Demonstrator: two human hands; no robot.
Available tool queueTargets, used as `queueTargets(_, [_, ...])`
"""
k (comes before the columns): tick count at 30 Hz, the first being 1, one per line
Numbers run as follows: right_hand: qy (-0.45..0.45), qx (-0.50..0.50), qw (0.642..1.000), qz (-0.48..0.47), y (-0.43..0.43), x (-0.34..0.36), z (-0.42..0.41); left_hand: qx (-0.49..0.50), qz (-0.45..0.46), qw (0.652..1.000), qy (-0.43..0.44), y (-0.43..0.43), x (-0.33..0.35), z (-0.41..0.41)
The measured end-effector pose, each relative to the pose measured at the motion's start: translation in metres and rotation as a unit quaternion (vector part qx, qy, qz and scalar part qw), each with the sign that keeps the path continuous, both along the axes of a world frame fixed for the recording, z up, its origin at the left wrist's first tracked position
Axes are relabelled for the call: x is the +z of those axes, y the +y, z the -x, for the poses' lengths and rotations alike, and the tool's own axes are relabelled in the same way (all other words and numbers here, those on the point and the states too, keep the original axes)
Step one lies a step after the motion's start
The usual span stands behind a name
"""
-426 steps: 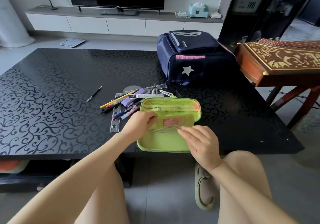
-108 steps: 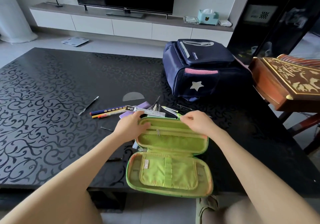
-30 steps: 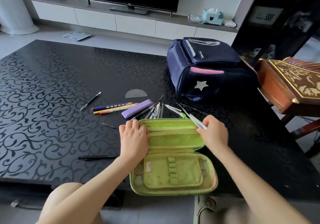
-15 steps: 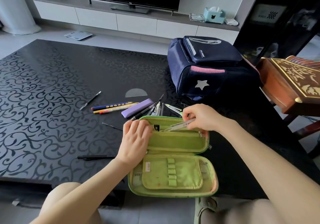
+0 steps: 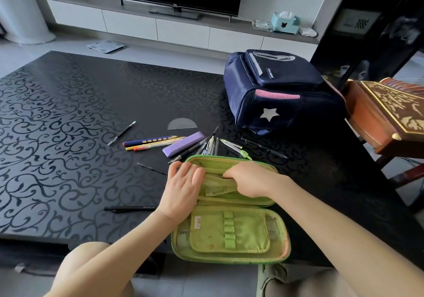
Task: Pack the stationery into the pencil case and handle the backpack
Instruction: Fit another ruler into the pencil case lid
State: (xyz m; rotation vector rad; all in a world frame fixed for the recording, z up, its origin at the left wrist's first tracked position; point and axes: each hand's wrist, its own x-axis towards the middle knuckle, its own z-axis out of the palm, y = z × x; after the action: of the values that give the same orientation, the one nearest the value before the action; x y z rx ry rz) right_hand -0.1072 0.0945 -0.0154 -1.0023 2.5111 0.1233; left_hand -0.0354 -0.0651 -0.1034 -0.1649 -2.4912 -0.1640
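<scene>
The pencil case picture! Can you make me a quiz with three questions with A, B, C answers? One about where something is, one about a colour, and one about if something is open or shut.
1. Where is the backpack?
A. On the floor
B. On the table, beyond the pencil case
C. On the person's lap

2. What colour is the flat box lying among the pens?
A. Purple
B. Red
C. White

3. How is the pencil case right now?
A. Zipped shut
B. Inside the backpack
C. Lying open

Answers:
1. B: it sits on the black table, farther away than the green case.
2. A: the box is light purple.
3. C: both halves are spread flat, and the left hand and right hand rest on the mesh pocket of the far half.
</scene>
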Motion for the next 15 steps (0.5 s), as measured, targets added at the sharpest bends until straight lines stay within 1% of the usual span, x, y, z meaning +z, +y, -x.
queueTargets(4, [-0.073, -0.062, 0.994, 0.057, 0.006, 0.003, -0.006, 0.009, 0.003, 1.000, -0.023, 0.000, 0.002, -0.001])
queueTargets(7, [-0.141, -0.112, 0.971, 0.156, 0.015, 0.004, -0.005, 0.009, 0.004, 0.999, -0.030, 0.001, 0.003, 0.000])
queueTargets(8, [-0.139, -0.126, 0.962, 0.199, 0.019, 0.004, -0.004, 0.004, 0.002, 1.000, -0.031, 0.001, 0.003, 0.000])
queueTargets(9, [-0.104, -0.137, 0.956, 0.236, 0.024, 0.004, -0.002, 0.001, 0.000, 0.999, -0.033, 0.001, 0.003, 0.000])
queueTargets(10, [-0.032, -0.144, 0.955, 0.259, 0.031, 0.003, 0.001, -0.002, -0.001, 0.999, -0.037, 0.000, 0.003, 0.000])
queueTargets(11, [0.050, -0.149, 0.953, 0.261, 0.040, 0.002, 0.006, -0.006, 0.003, 0.999, -0.045, 0.000, 0.003, 0.001])
queueTargets(12, [0.107, -0.153, 0.949, 0.253, 0.049, 0.001, 0.010, -0.009, 0.009, 0.998, -0.057, 0.000, 0.004, 0.001])
queueTargets(13, [0.124, -0.159, 0.950, 0.239, 0.059, -0.001, 0.013, -0.014, 0.014, 0.997, -0.073, 0.000, 0.004, 0.002])
queueTargets(15, [0.080, -0.178, 0.960, 0.201, 0.072, -0.005, 0.016, -0.026, 0.012, 0.995, -0.098, 0.004, 0.005, 0.005])
